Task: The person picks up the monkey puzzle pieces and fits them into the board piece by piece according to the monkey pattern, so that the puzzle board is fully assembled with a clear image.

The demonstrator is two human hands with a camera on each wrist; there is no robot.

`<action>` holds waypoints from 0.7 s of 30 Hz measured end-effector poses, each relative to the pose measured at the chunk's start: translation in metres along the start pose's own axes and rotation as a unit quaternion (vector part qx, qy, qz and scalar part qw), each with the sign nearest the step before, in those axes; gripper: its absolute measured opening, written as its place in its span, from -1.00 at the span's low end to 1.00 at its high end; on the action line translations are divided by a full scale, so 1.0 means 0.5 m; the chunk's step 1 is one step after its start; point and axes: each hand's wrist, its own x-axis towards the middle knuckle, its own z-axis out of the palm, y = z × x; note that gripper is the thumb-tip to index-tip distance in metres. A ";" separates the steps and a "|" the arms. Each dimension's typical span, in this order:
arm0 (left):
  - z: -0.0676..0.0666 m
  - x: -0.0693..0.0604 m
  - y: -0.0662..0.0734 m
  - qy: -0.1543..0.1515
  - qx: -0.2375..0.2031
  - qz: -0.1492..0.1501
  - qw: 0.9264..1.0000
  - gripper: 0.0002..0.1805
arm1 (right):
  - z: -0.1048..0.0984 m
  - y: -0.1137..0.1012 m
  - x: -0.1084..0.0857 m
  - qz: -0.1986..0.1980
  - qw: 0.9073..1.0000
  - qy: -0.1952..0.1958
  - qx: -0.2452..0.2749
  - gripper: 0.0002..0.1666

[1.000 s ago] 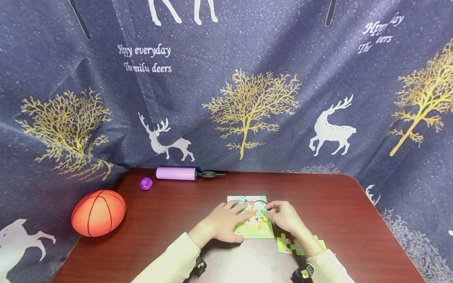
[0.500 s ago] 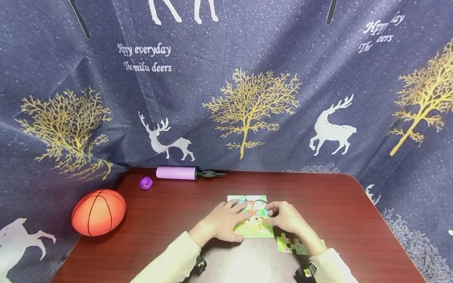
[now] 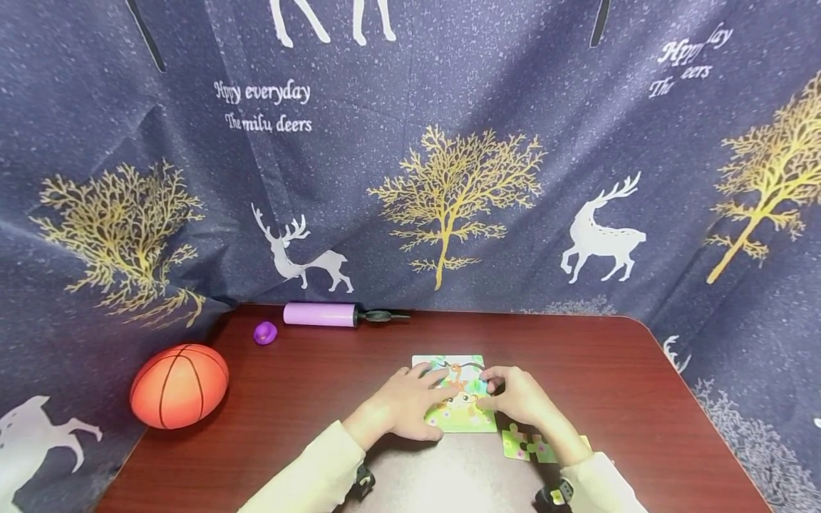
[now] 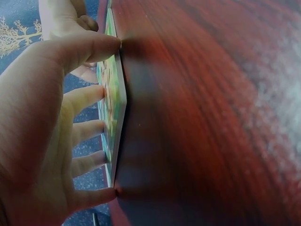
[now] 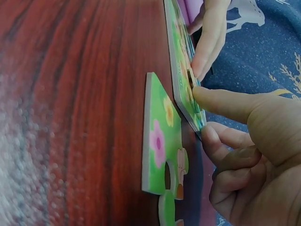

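Note:
A square jigsaw puzzle (image 3: 465, 424) with a cartoon animal and a green, flowered lower part lies flat on the table. My left hand (image 3: 407, 405) rests on its left side with fingers spread and straight; in the left wrist view the thumb and little finger reach its edges. At the puzzle's right side, my right hand (image 3: 522, 395) pinches a puzzle piece between thumb and index finger, the other fingers curled in. The thumb (image 5: 225, 101) lies on the picture side, and the held piece is mostly hidden. Below the right forearm lie loose puzzle pieces (image 3: 515, 443), partly covered by it.
An orange basketball (image 3: 179, 387) sits at the table's left edge. A purple hat-shaped object (image 3: 264, 333) and a lilac hand pump (image 3: 321, 314) lie along the back left. Behind the dark red table (image 3: 577, 356) hangs a blue deer-print cloth (image 3: 487, 85).
My right thumb has moved down along the puzzle's right side, away from the index finger, widening the gap between them. My left hand and the puzzle stay where they were.

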 end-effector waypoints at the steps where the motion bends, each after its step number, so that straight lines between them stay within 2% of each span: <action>1: 0.001 0.000 0.000 0.000 0.001 -0.001 1.000 -0.07 | 0.000 0.001 0.000 -0.001 1.000 0.001 0.000 -0.51; 9: -0.001 0.000 0.002 0.007 0.007 -0.002 1.000 -0.07 | 0.000 0.010 0.002 -0.017 1.000 0.004 -0.001 -0.52; 14: -0.003 0.000 0.002 0.004 0.004 -0.003 1.000 -0.07 | -0.002 0.009 0.004 -0.019 1.000 0.009 -0.010 -0.69; 21: -0.001 0.002 0.002 0.004 0.004 -0.005 1.000 -0.07 | 0.001 0.011 0.017 0.010 1.000 0.021 -0.011 -0.88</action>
